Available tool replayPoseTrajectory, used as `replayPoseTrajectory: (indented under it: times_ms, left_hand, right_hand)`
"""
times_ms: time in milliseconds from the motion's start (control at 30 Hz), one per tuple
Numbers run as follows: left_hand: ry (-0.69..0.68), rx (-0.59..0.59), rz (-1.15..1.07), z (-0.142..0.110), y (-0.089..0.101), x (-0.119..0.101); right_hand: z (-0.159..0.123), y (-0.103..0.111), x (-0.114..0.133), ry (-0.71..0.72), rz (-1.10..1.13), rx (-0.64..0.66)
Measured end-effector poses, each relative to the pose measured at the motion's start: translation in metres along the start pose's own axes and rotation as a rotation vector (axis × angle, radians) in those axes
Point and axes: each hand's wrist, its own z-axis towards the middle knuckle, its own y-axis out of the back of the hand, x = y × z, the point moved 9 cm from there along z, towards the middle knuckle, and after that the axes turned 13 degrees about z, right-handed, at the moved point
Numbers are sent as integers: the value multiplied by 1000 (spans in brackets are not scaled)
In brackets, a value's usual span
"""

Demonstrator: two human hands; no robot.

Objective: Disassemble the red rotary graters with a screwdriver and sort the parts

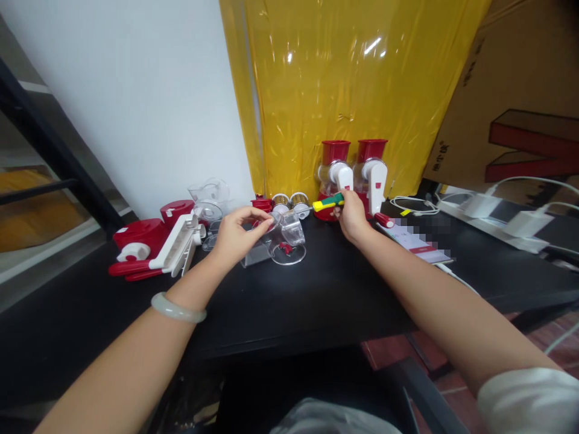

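In my right hand [353, 214] is a screwdriver [329, 202] with a yellow and green handle, its shaft pointing left. My left hand [244, 232] has thumb and index finger curved toward each other at the upper edge of a clear plastic housing [257, 254]. What lies between those fingertips is too small or hidden to name. The housing rests on the black table [325, 289], with a clear round rim and a small red piece [285, 248] at its right end. Two metal grater drums [299, 202] with white ends stand behind it.
Two assembled red and white rotary graters [374, 175] stand by the yellow film. Red bases [140, 238] and white crank handles [174, 247] lie at left. A phone [414, 241] with a cable and a power strip [493, 223] are at right.
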Motion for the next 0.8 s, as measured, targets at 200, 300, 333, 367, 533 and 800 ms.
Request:
replayPoseTrajectory:
  times_ms: [200,300,333,367,533,800]
  left_hand:
    - [16,5,-28,1,-1,0]
    - [12,-12,-60,1,0,0]
    - [13,-16,-68,1,0,1]
    - [13,-17,-71,1,0,1]
    - [2,-7,-22,0,-1,2]
    - [-61,-31,67,-1,2,-5]
  right_hand:
    - [2,0,-1,-2,3,5]
    - [1,0,-1,-18,18,-5]
    - [0,0,-2,-28,29,-10]
    - [0,0,-2,-40,42,-14]
    - [-3,-4,-1,-61,104,-15]
    - [-6,-9,0,-45,124,18]
